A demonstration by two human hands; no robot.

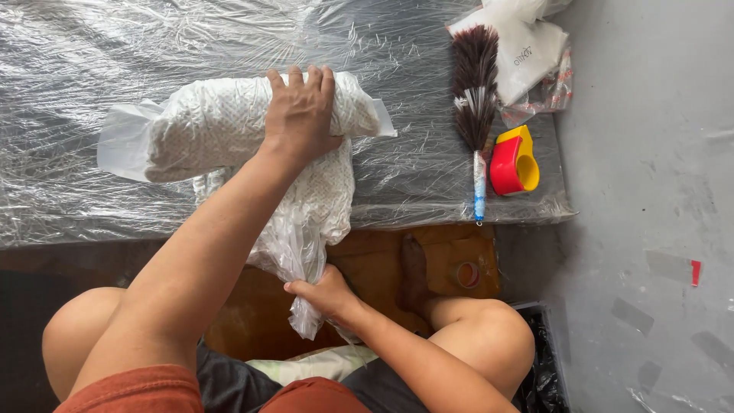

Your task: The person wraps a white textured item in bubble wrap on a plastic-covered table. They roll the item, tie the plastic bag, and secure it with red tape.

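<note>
A white textured cloth bundle (222, 122) lies on the film-covered table (76, 191), partly inside a clear plastic bag (294, 245). My left hand (300, 115) presses down on top of the bundle, fingers curled over its far edge. A second part of the cloth hangs toward me inside the bag. My right hand (325, 294) grips the bag's bunched lower end, below the table's front edge and between my knees.
A brown feather duster (474, 84) with a blue handle lies to the right, beside a red and yellow tape dispenser (514, 162) and white packets (527, 46). A tape roll (468, 274) sits on a wooden board below. A black-lined bin (547, 367) stands by my right knee.
</note>
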